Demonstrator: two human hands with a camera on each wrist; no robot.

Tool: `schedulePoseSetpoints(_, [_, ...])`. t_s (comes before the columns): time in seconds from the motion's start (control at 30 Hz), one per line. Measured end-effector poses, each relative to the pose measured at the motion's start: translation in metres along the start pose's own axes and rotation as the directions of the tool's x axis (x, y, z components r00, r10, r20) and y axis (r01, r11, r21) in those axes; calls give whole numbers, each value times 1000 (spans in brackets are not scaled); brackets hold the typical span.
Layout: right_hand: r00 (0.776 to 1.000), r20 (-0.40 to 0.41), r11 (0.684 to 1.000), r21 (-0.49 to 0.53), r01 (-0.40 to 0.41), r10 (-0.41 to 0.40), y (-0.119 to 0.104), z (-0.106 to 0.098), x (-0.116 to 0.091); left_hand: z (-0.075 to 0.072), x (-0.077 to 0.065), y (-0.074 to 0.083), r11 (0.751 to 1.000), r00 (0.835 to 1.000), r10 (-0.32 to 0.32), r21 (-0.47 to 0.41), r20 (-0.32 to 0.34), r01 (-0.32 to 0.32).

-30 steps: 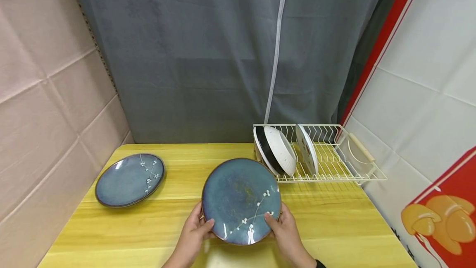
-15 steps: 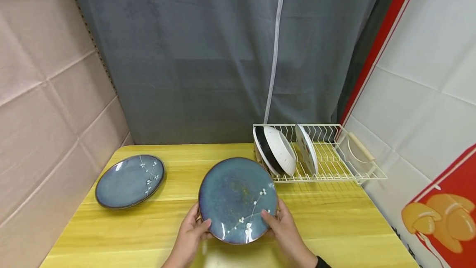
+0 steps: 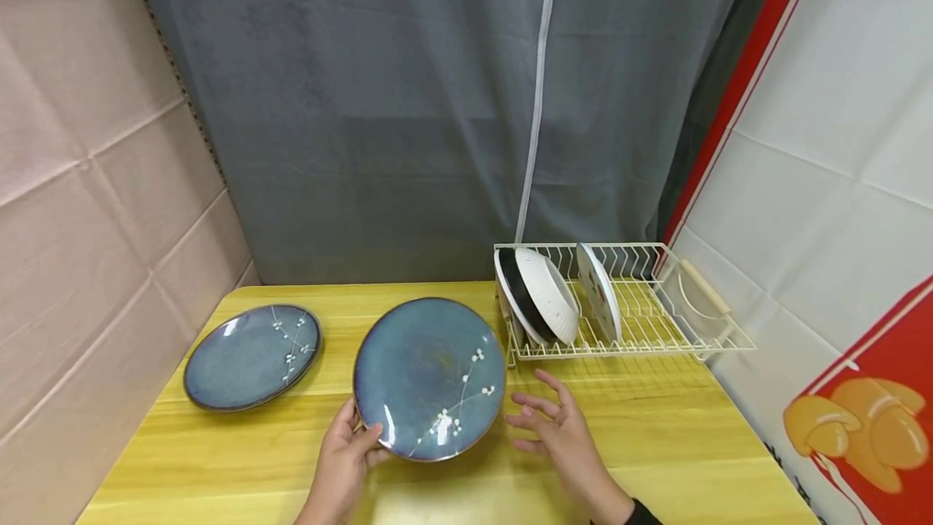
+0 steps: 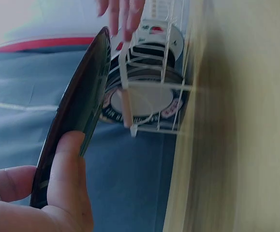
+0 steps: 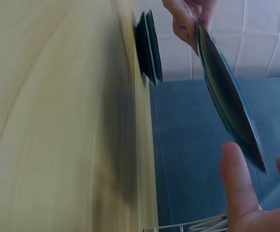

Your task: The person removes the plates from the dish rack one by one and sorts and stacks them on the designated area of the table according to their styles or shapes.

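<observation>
A round blue plate (image 3: 428, 379) with a white blossom branch is held above the table, tilted toward the head camera. My left hand (image 3: 341, 454) grips its lower left rim, thumb on the face and fingers beneath, as the left wrist view confirms with the plate's dark underside (image 4: 79, 104). My right hand (image 3: 560, 434) is apart from the plate, just right of its rim, fingers spread and holding nothing. In the right wrist view a gap shows between those fingers (image 5: 237, 186) and the plate edge. Matching blue plates (image 3: 248, 359) lie stacked at the table's left.
A cream wire dish rack (image 3: 656, 339) stands at the back right. White bowls with a black band (image 3: 550, 298) lean in its left end, and a white plate (image 3: 601, 298) stands beside them. A grey curtain (image 3: 394, 144) hangs behind the wooden table (image 3: 641, 428).
My right hand has let go of the plate and opened its fingers. My left hand has carried the plate to the left and slightly up. The stacked plates and rack stay put.
</observation>
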State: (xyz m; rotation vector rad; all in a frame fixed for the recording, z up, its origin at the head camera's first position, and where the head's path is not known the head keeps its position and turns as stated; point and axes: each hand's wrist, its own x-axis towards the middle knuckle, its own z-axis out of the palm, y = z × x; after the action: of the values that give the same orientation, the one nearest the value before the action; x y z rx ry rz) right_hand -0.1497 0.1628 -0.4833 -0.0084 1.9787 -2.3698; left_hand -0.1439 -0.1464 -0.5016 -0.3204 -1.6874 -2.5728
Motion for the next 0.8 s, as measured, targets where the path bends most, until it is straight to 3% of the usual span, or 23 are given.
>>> schedulePoseSetpoints(0.23, [1000, -21, 1000, 11, -15, 15, -5, -5, 0, -17, 4, 12, 1000, 995, 17, 17, -103, -15])
schedulePoseSetpoints(0.43, [999, -36, 1000, 9, -1, 1, -8, -8, 0, -34, 5, 17, 999, 979, 35, -23, -202, -41])
schedulePoseSetpoints(0.63, [998, -63, 1000, 16, 12, -11, -10, -11, 0, -49, 8, 24, 996, 949, 11, -78, -314, -38])
schedulePoseSetpoints(0.8, [997, -72, 1000, 15, 17, -16, -11, -15, -1, -66, 10, 36, 986, 910, -15, -155, -414, -54])
